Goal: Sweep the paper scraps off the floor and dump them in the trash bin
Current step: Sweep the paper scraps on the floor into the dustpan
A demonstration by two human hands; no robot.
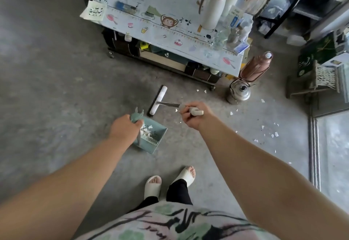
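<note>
My left hand (125, 128) grips the handle of a teal dustpan (153, 136) that holds a pile of white paper scraps (146, 129). My right hand (194, 115) grips the top of a broom handle. The broom's white head (158, 100) rests on the grey floor just beyond the dustpan. More paper scraps (272, 133) lie scattered on the floor to the right, and a few scraps (201, 91) lie near the table's wheel. No trash bin is in view.
A low wheeled table (160, 11) with a cartoon cloth stands ahead, loaded with flasks and jars. A metal kettle (238, 92) and a copper thermos (256, 67) stand on the floor at its right corner. A door threshold (314, 154) runs along the right.
</note>
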